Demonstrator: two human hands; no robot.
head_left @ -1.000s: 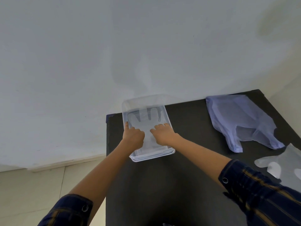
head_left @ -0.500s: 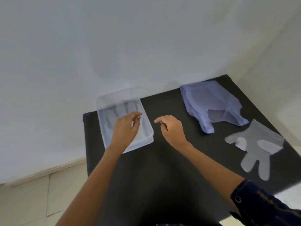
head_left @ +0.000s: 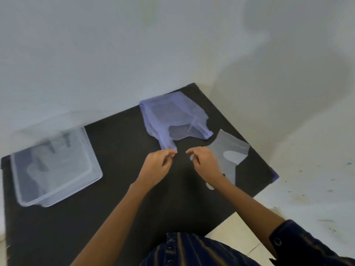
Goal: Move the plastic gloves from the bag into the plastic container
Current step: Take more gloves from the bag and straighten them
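A clear plastic container [head_left: 95, 163] stands at the left of the black table [head_left: 124, 198], with a clear plastic glove [head_left: 38, 169] lying flat inside it. A thin purple plastic bag [head_left: 169, 116] lies at the back of the table, handles toward me. A second clear glove [head_left: 233, 150] lies flat to the bag's right. My left hand [head_left: 158, 166] has its thumb and fingertips together right at the end of the bag's near handle; whether it grips the handle is unclear. My right hand [head_left: 205, 162] hovers over that glove's fingers, loosely curled, holding nothing.
A white wall runs close behind the table and along its right side. The table's right edge drops to a pale tiled floor [head_left: 240, 242]. My striped dark shirt [head_left: 192, 250] is at the near edge.
Both hands left the container and moved right, to the bag's handles and the loose glove. My view swung right, so the container now sits far left.
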